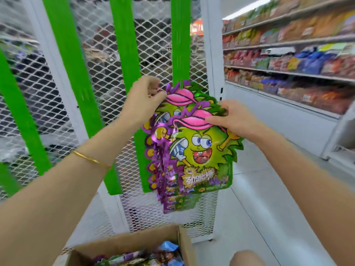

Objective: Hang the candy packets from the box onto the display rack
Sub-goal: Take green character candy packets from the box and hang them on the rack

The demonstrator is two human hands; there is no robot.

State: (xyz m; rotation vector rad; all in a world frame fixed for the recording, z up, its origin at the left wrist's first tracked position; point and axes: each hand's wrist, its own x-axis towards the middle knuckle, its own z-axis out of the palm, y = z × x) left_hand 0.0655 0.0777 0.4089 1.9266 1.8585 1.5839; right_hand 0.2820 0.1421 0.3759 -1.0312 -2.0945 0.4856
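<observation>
A stack of green and purple candy packets with a cartoon face and pink cap hangs against a green display strip on the white mesh rack. My left hand pinches the top left edge of the rear packets near the strip. My right hand grips the top of the front packet, thumb on its pink cap. The open cardboard box sits below, holding more packets.
Other green strips hang bare on the mesh rack to the left. Store shelves full of snack bags line the right side, with a white tiled aisle floor between. My knee shows beside the box.
</observation>
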